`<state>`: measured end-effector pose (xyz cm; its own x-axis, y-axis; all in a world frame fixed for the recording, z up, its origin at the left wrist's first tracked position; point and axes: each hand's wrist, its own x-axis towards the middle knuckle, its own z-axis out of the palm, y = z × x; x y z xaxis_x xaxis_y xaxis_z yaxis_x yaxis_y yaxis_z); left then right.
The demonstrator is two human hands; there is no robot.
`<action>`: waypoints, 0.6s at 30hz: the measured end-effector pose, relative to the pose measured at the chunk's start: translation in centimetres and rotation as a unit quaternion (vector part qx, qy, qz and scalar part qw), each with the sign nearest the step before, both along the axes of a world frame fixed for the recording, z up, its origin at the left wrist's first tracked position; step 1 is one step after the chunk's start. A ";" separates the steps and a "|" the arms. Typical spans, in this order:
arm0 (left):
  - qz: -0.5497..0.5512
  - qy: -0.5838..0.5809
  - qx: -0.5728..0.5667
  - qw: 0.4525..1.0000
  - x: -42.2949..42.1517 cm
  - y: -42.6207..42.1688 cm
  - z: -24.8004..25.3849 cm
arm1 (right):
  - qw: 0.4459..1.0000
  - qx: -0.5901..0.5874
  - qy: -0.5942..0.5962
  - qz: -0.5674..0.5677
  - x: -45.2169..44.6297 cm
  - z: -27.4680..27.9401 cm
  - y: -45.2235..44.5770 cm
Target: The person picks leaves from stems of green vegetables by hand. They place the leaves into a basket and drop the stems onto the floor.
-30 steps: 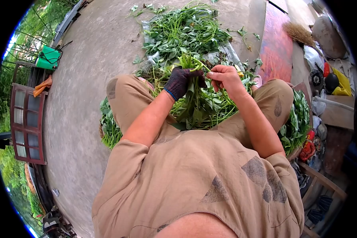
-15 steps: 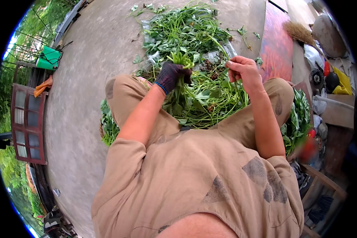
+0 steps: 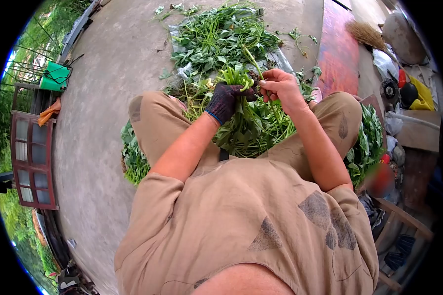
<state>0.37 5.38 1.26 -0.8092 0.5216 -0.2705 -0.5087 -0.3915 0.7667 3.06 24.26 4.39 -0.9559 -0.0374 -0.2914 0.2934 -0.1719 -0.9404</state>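
My left hand [image 3: 226, 102], in a dark knitted glove with a blue cuff, is closed around a bunch of leafy green stems [image 3: 235, 78]. The cut ends stick up above the fist and the leaves hang below. Close on its right, my bare right hand [image 3: 279, 88] pinches a single green stem [image 3: 252, 60] between thumb and fingers; it points up and to the left. Between my knees lies a heap of loose leafy stems [image 3: 266, 129]. Farther out, a larger pile of greens [image 3: 221, 37] rests on a plastic sheet [image 3: 284, 61].
Bundled greens stand beside each knee, left [image 3: 135, 156] and right [image 3: 366, 142]. On the right are a reddish board [image 3: 337, 46], a straw broom [image 3: 365, 34], bags and a wooden frame [image 3: 403, 216]. A green container [image 3: 55, 76] and a red window frame [image 3: 33, 157] are on the left.
Both hands have come closer together. My left hand with the bunch has moved right, and my right hand with its stem has moved left toward it.
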 end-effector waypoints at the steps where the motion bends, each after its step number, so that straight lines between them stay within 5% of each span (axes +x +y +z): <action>1: -0.006 0.029 0.004 1.000 0.2 0.4 -0.2 | 1.000 -0.002 0.003 0.003 0.1 0.1 -0.3; 6: -0.040 0.071 -0.002 0.997 0.4 0.2 -0.8 | 0.999 0.041 0.015 0.009 0.1 0.1 -0.4; 14: -0.041 -0.019 -0.014 0.999 0.6 0.0 0.7 | 0.999 0.041 0.018 0.020 -0.1 -0.1 -0.2; 17: -0.050 0.061 -0.156 0.985 0.4 -0.1 0.4 | 0.998 0.043 0.013 0.042 0.2 0.1 -0.5; 18: -0.064 0.168 -0.238 0.955 -0.6 -0.7 -1.1 | 0.998 0.045 0.011 0.051 0.4 -0.1 -0.7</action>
